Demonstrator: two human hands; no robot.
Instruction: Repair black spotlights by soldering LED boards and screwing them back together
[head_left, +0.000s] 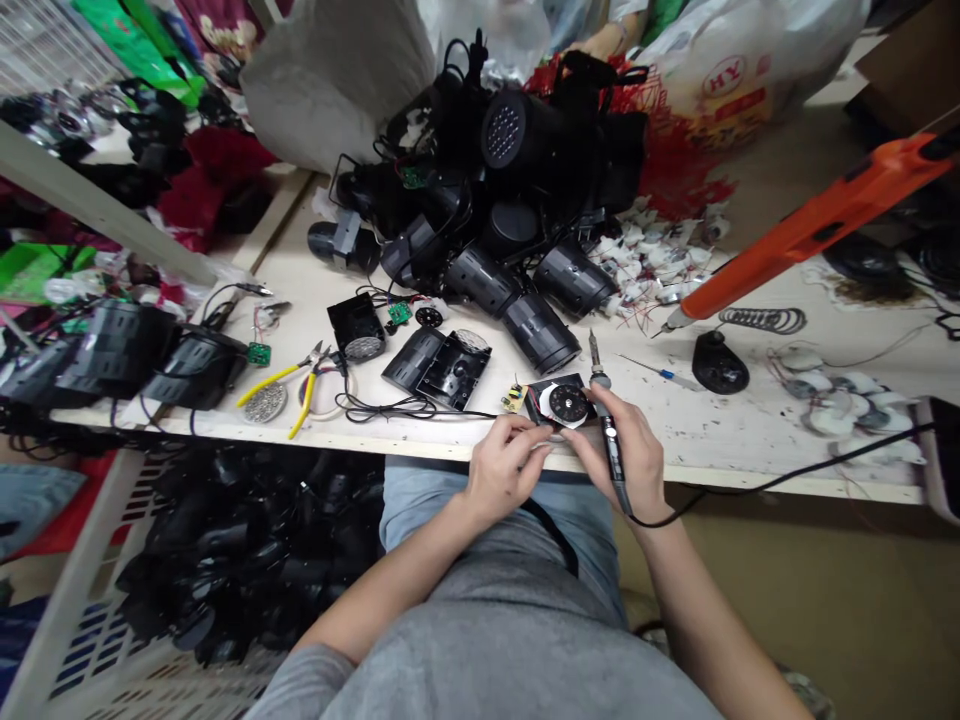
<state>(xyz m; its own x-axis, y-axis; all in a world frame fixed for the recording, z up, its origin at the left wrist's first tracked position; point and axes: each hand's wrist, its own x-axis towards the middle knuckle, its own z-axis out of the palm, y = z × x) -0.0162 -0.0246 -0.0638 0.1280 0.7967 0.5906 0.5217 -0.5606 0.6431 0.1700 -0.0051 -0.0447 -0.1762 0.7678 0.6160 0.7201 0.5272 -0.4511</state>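
Note:
My right hand [634, 455] is wrapped round a black soldering iron [613, 450], its metal tip pointing up and away over the table. Near its thumb lies a small round black disc on a white motor [568, 404], set on a dark housing piece. My left hand [510, 465] is closed at the table's front edge, fingers pinched together just left of that part; what they pinch is too small to make out. A yellow circuit board [514, 397] sits beside the disc. Farther left lies an opened black housing [457, 370].
Black lamp housings [540, 330] are piled at the back. An orange electric screwdriver [810, 225] slants in from the right. Yellow-handled pliers [302, 405] lie left, white motors [832, 395] right. The iron's cable [810, 465] crosses the table [720, 440]. Behind the pile shows another person's hand.

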